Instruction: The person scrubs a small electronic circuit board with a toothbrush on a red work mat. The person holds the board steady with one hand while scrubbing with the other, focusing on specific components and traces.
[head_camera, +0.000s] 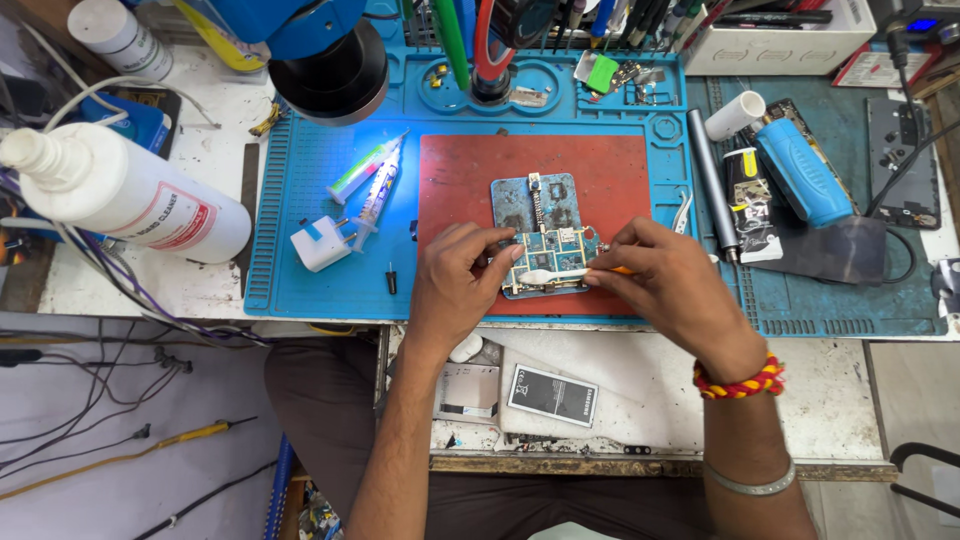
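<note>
The left hand (458, 285) pins the left edge of a small circuit board (551, 258) with its fingertips pressed down, while the right hand (668, 282) pinches the orange handle of a small brush (553, 275) whose pale head lies across the board's lower edge. The board sits on a red work pad (600, 170) set into a blue silicone mat (320, 170) on the counter (650, 390), touching a worn metal plate (515, 200) just behind it. Done well, this brushing wants short, light strokes along the board, with the left fingers kept flat at the edge so the board does not skate, and kept off the small parts. Open room lies on the red pad to the upper right and left of the board; tweezers (683, 212) lie near the right hand, and two syringes (372, 190) and a white plug adapter (320, 243) sit well apart on the left. The mat's front edge runs just under both wrists, so strokes are better aimed sideways than toward the body
</note>
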